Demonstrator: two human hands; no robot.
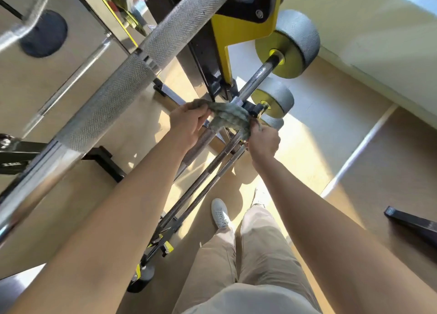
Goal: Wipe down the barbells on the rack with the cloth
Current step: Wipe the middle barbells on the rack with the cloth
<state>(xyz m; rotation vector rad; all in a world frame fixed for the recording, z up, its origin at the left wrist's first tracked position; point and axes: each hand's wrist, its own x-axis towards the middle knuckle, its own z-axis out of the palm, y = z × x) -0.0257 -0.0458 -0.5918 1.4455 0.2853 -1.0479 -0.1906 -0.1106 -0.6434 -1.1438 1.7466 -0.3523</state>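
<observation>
White shoe (220, 213) on tan floor (390, 160)

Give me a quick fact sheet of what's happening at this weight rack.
activity: wiping a barbell
left hand: grips one end of the cloth
right hand: grips the other end
cloth: draped over a lower barbell
nearest camera: thick knurled barbell
rack: yellow and black

tan floor (354, 129), sunlit patches, white wall (369, 30)
</observation>
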